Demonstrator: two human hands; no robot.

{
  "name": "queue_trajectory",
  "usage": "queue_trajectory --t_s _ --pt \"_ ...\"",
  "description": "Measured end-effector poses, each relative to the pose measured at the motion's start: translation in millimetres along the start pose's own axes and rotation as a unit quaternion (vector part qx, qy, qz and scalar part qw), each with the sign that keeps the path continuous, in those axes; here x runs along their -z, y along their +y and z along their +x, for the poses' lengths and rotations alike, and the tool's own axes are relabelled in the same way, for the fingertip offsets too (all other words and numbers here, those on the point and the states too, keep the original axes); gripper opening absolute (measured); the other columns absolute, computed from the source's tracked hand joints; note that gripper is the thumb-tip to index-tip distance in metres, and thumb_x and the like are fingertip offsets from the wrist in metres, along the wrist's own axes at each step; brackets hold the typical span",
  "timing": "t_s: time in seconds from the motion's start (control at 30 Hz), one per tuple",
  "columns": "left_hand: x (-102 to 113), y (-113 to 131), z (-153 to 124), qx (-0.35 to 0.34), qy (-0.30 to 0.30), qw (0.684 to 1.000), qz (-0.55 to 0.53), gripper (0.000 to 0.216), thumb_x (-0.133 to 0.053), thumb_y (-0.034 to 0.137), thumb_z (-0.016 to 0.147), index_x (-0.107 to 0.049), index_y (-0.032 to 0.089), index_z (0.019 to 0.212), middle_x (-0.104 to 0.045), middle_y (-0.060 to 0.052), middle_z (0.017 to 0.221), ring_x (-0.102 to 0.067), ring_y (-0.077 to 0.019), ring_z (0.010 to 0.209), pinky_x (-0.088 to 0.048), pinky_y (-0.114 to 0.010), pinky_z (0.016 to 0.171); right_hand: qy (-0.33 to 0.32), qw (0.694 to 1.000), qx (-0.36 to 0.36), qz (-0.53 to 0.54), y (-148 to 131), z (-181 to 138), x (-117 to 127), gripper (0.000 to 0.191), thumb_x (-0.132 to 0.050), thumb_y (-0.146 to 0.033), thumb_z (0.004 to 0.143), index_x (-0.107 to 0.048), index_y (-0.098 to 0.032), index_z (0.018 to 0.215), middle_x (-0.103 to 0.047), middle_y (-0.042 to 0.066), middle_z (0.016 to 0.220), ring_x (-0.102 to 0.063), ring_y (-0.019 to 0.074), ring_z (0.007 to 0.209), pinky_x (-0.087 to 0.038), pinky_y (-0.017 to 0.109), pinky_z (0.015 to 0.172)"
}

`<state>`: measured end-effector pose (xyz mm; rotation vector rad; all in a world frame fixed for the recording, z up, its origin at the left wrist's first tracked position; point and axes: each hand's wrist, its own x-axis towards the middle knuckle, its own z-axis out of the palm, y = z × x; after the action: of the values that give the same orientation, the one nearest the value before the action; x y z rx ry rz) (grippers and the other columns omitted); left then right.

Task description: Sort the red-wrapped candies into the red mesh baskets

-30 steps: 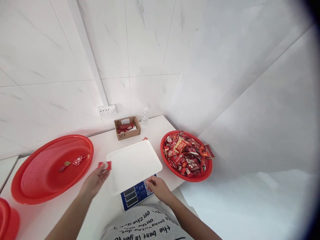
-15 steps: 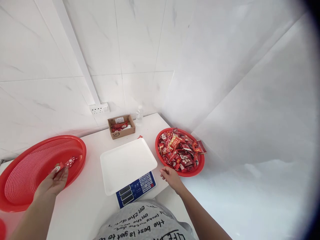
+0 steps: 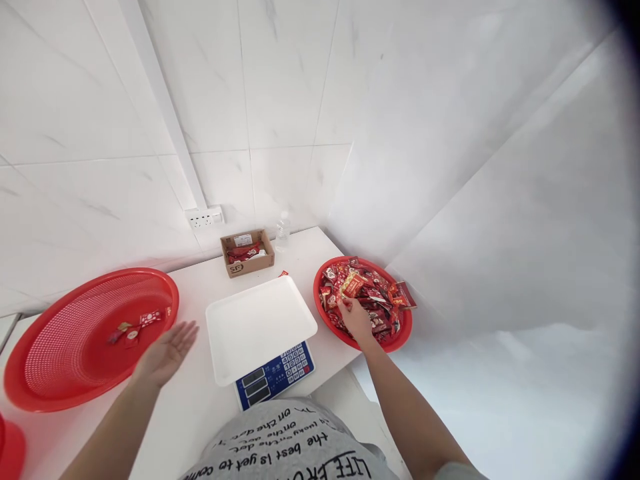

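Note:
My left hand point(image 3: 167, 351) is held palm up beside the left red basket point(image 3: 60, 333), its fingers stretched out and nothing on it. A few small wrapped packets point(image 3: 133, 333) lie on that basket's floor. At the right, my right hand point(image 3: 357, 320) is over the near left part of a second red basket point(image 3: 407, 333), heaped with red snack packets point(image 3: 376, 320). Its fingers are curled in against the packets; whatever they pinch is hidden. Between the hands stands a weighing scale point(image 3: 275, 377) with a bare white pan point(image 3: 260, 327).
A small cardboard box point(image 3: 250, 268) with red packets inside stands at the back of the white table point(image 3: 190, 393). Next to it is a clear plastic bottle point(image 3: 283, 230). A wall socket point(image 3: 204, 218) is behind. Another red container point(image 3: 11, 447) shows at the lower left.
My left hand has left the inside of the left basket and moved right, its packets now lying in the basket. My right hand has moved from the basket's edge onto the heaped packets.

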<state>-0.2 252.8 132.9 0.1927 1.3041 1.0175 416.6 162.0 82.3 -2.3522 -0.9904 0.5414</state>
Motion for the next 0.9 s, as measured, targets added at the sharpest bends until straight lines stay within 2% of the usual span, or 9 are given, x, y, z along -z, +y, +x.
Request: queue_trajectory --t_s 0.1,0.2,0.3,0.37,0.43,0.53,0.67,0.77,0.9 --pt "-25.6 -35.3 -15.5 0.041 -0.077 0.993 0.084 0.018 -0.046 0.011 0.084 -0.058 0.012 0.097 -0.067 -0.011 0.095 -0.066 -0.0169 0.082 -0.054 -0.027 0.072 -0.011 1.0 0.01 -0.006 -5.8 14.3 4.1 0.024 -0.044 -0.034 0.08 -0.061 -0.017 0.084 -0.064 0.009 0.078 -0.058 0.0213 0.075 -0.037 0.03 0.068" --pt "-40.4 -60.7 -31.9 0.063 -0.159 0.973 0.152 0.023 -0.055 0.02 0.082 -0.057 0.015 0.104 -0.065 -0.012 0.105 -0.064 -0.0179 0.089 -0.05 -0.03 0.083 0.008 1.0 0.025 0.015 -12.8 8.0 9.6 0.023 -0.039 -0.03 0.082 -0.059 -0.018 0.078 -0.064 0.007 0.075 -0.056 0.019 0.07 -0.038 0.029 0.067" --pt "-49.7 -74.5 -48.4 0.073 -0.243 0.942 0.22 0.035 -0.06 0.035 0.078 -0.057 0.017 0.107 -0.062 -0.012 0.109 -0.062 -0.0197 0.091 -0.047 -0.034 0.085 0.014 0.985 0.064 0.162 -26.7 -19.0 11.0 0.024 -0.042 -0.04 0.081 -0.055 -0.02 0.079 -0.061 0.003 0.072 -0.054 0.0167 0.065 -0.039 0.028 0.064" --pt "-56.0 -79.8 -58.2 0.063 -0.284 0.923 0.251 0.042 -0.061 0.043 0.077 -0.056 0.019 0.112 -0.058 -0.012 0.116 -0.059 -0.0214 0.097 -0.046 -0.036 0.085 -0.072 0.956 0.074 0.276 -40.3 -44.7 6.2 0.027 -0.047 -0.047 0.077 -0.053 -0.02 0.076 -0.058 0.001 0.064 -0.05 0.0148 0.057 -0.038 0.027 0.056" --pt "-62.6 -83.5 -65.7 0.046 -0.31 0.912 0.263 0.046 -0.061 0.046 0.075 -0.055 0.022 0.114 -0.054 -0.011 0.12 -0.056 -0.0216 0.099 -0.047 -0.036 0.083 -0.159 0.927 0.078 0.331 -55.2 -71.1 -2.4 0.03 -0.052 -0.05 0.075 -0.052 -0.02 0.072 -0.055 -0.001 0.062 -0.047 0.0126 0.054 -0.036 0.025 0.052" --pt "-69.3 -87.0 -71.4 0.018 -0.329 0.906 0.264 0.042 -0.062 0.047 0.073 -0.059 0.019 0.104 -0.059 -0.01 0.106 -0.057 -0.0175 0.087 -0.047 -0.031 0.075 -0.241 0.898 0.072 0.362 -73.8 -102.6 -16.0 0.032 -0.055 -0.052 0.073 -0.052 -0.02 0.068 -0.053 -0.002 0.061 -0.045 0.0107 0.051 -0.033 0.024 0.048" --pt "-67.9 -87.7 -73.6 -0.016 -0.306 0.907 0.291 0.038 -0.062 0.049 0.072 -0.06 0.015 0.089 -0.059 -0.004 0.079 -0.055 -0.0131 0.071 -0.045 -0.026 0.067 -0.317 0.88 0.063 0.349 -86.8 -121.0 -24.9 0.038 -0.053 -0.057 0.073 -0.052 -0.02 0.068 -0.053 -0.002 0.058 -0.042 0.01 0.048 -0.031 0.023 0.046" --pt "-63.4 -88.5 -76.9 -0.017 -0.313 0.892 0.325 0.039 -0.062 0.048 0.071 -0.059 0.015 0.092 -0.059 -0.003 0.078 -0.055 -0.014 0.072 -0.045 -0.027 0.068 -0.35 0.876 0.067 0.326 -90.8 -123.8 -27.1 0.041 -0.053 -0.059 0.072 -0.053 -0.018 0.067 -0.05 -0.003 0.052 -0.04 0.0098 0.046 -0.029 0.024 0.045" --pt "-60.9 -91.3 -81.7 -0.027 -0.324 0.884 0.336 0.041 -0.056 0.053 0.074 -0.059 0.017 0.092 -0.059 -0.002 0.078 -0.054 -0.0151 0.072 -0.044 -0.028 0.066 -0.359 0.869 0.078 0.332 -92.9 -125.6 -30.0 0.042 -0.053 -0.059 0.072 -0.053 -0.017 0.065 -0.048 -0.003 0.051 -0.041 0.0102 0.049 -0.032 0.024 0.048"
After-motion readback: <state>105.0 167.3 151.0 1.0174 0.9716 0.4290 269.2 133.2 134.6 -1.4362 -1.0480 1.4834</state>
